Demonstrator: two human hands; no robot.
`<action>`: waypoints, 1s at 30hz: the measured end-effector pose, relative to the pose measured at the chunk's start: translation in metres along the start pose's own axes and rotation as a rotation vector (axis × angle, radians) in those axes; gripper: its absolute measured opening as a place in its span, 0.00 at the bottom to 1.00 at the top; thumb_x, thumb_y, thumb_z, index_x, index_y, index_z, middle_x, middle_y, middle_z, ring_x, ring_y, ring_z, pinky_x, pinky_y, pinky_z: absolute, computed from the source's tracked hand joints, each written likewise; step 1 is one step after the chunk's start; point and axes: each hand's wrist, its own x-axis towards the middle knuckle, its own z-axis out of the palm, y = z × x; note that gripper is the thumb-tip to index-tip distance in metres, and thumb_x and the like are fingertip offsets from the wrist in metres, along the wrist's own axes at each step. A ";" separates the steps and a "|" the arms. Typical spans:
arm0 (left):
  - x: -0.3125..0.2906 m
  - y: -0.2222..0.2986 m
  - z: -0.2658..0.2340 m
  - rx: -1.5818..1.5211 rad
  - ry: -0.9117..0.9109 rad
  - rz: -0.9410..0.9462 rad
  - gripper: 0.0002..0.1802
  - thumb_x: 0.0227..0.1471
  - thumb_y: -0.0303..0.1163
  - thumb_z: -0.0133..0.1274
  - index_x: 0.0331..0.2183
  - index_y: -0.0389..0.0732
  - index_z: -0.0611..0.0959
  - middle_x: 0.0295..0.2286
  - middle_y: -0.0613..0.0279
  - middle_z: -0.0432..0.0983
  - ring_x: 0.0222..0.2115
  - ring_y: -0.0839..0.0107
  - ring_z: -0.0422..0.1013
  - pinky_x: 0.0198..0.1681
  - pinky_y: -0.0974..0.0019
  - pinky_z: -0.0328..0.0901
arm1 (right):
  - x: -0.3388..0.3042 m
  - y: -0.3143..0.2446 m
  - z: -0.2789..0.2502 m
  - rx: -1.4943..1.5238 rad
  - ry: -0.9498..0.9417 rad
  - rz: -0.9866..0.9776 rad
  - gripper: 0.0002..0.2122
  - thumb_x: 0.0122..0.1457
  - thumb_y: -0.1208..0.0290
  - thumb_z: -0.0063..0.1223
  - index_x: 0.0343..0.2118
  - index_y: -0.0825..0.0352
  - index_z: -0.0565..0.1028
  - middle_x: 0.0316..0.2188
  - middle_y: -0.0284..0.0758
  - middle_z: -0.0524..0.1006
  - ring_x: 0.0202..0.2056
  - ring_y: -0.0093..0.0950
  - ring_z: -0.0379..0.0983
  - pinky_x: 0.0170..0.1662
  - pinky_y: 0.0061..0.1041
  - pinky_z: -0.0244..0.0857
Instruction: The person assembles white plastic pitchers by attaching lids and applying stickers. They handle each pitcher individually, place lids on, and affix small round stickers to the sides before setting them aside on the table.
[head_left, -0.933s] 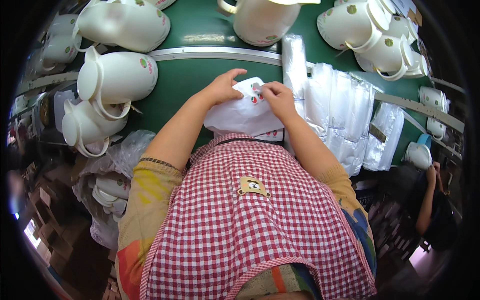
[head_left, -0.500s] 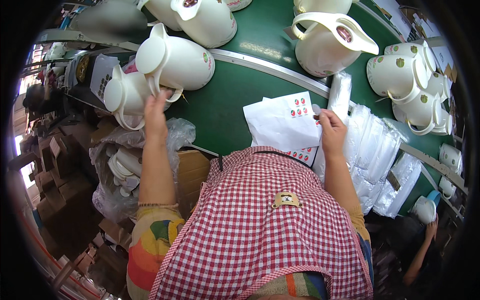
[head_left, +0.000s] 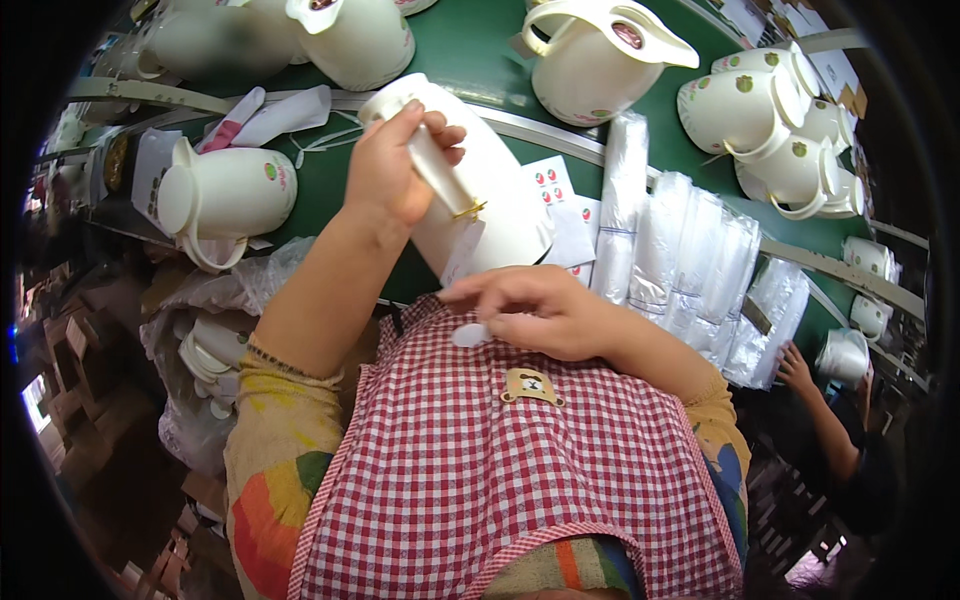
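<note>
My left hand (head_left: 395, 165) is closed around the handle of a white jug (head_left: 500, 190), tilted over the table's near edge in front of me. From the handle hangs a pale tag (head_left: 462, 252) on a gold twist tie (head_left: 468, 210). Just below the jug's base, my right hand (head_left: 545, 310) pinches a small round whitish sticker (head_left: 469, 335) between thumb and fingers, in front of my apron. Partly behind the jug lie white sheets (head_left: 547, 182) with red-and-green round stickers. Another white jug (head_left: 245, 190) lies on its side at the left.
Stacked clear plastic bags (head_left: 690, 260) lie right of the sheets. More white jugs stand beyond the metal rail (head_left: 520, 125) and at the right (head_left: 740, 110). A plastic-lined box (head_left: 215, 355) holds white parts at the left. Another person's hand (head_left: 795, 370) is at lower right.
My left hand has lifted the jug from the left and brought it in front of me. My right hand has moved left from the sheets with the round sticker.
</note>
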 end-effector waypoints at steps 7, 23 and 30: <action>0.045 -0.040 0.031 -0.027 0.151 -0.092 0.10 0.62 0.31 0.41 0.37 0.32 0.69 0.32 0.53 0.71 0.38 0.54 0.73 0.39 0.57 0.70 | -0.024 0.034 -0.049 -0.987 0.905 -0.279 0.05 0.52 0.78 0.54 0.32 0.68 0.73 0.43 0.45 0.76 0.44 0.40 0.74 0.47 0.32 0.66; 0.082 -0.064 0.039 -0.019 0.159 -0.106 0.12 0.62 0.31 0.39 0.34 0.30 0.70 0.32 0.50 0.72 0.33 0.58 0.75 0.35 0.61 0.73 | 0.007 0.060 -0.079 -1.644 0.558 -0.484 0.07 0.44 0.73 0.60 0.26 0.62 0.74 0.31 0.29 0.77 0.34 0.26 0.75 0.32 0.24 0.66; 0.082 -0.064 0.044 -0.002 0.172 -0.093 0.11 0.62 0.31 0.40 0.34 0.31 0.69 0.32 0.50 0.72 0.33 0.57 0.75 0.35 0.60 0.72 | 0.008 0.064 -0.084 -1.692 0.505 -0.511 0.05 0.42 0.73 0.57 0.24 0.62 0.73 0.31 0.28 0.76 0.37 0.28 0.73 0.32 0.24 0.64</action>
